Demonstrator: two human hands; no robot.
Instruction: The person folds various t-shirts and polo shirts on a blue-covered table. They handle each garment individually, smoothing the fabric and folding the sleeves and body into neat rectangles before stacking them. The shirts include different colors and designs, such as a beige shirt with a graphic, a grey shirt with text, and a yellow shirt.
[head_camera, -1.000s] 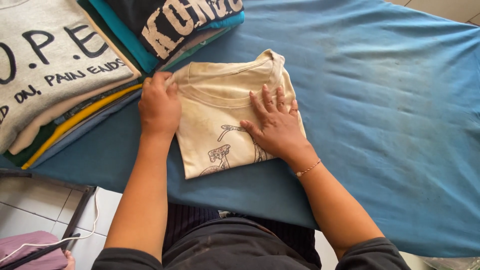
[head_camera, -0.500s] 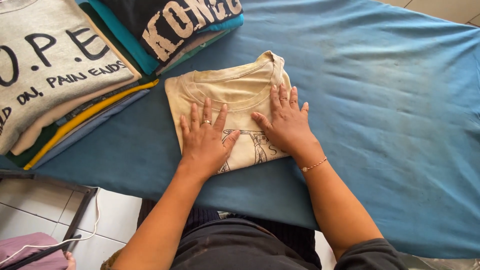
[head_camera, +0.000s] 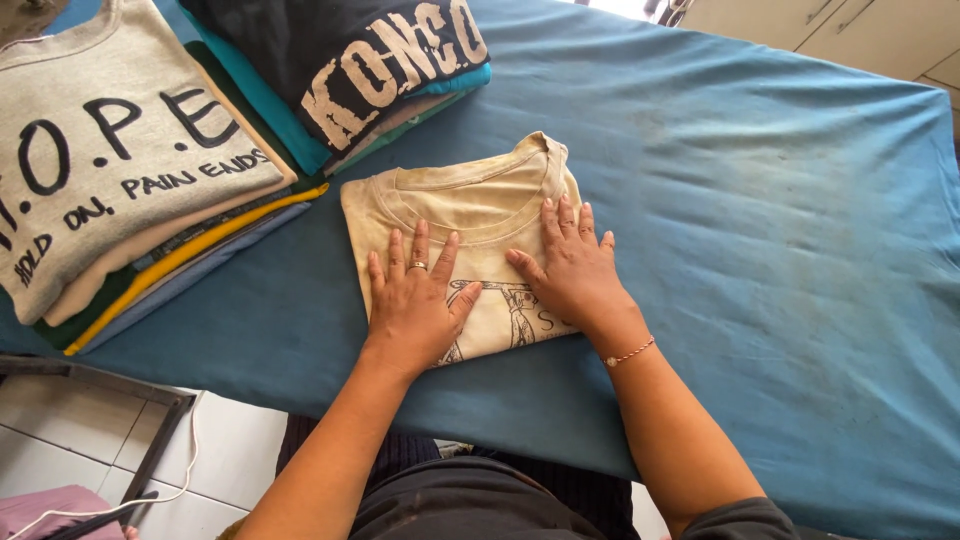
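A cream folded t-shirt (head_camera: 470, 200) with a dark print lies on the blue-covered table (head_camera: 760, 220), collar pointing away from me. My left hand (head_camera: 415, 300) rests flat on its near left part, fingers spread, a ring on one finger. My right hand (head_camera: 572, 268) presses flat on its near right part, a thin bracelet at the wrist. Both palms lie on the cloth and grip nothing.
A stack of folded clothes topped by a grey printed sweatshirt (head_camera: 110, 170) sits at the far left. A second stack topped by a dark printed garment (head_camera: 350, 60) is beside it. A metal frame (head_camera: 150, 440) and tiled floor (head_camera: 240, 450) lie below the table's near edge.
My left hand moved from the shirt's left edge onto its near front and now lies flat. My right hand shifted slightly, still pressing the shirt.
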